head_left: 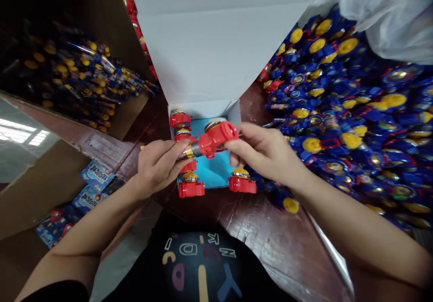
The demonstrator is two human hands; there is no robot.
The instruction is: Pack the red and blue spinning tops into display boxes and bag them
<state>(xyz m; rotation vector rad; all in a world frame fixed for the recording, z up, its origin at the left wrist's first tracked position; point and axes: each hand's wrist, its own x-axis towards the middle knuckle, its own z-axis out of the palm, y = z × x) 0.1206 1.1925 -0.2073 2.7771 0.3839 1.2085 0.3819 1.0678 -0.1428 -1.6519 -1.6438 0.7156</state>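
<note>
Toy (219,137), red with a grey and gold stem (196,149), spans both hands: left grip (158,163) closed round the stem, right grip (270,151) pinching the red end between thumb and fingers. Below them, an open white box (216,54) with red toys (191,189) sits on the brown surface (267,243); blue toys (338,139) heap right of the right grip, a cardboard carton (133,117) left of the left.

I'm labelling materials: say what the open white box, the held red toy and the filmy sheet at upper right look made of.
White box: matt cardboard, probably, from its flat panels and straight fold line.
Red toy: seemingly hard plastic, glossy, with moulded shapes and bright highlights.
Filmy sheet: likely thin plastic, translucent with soft shine and loose creases.
</note>
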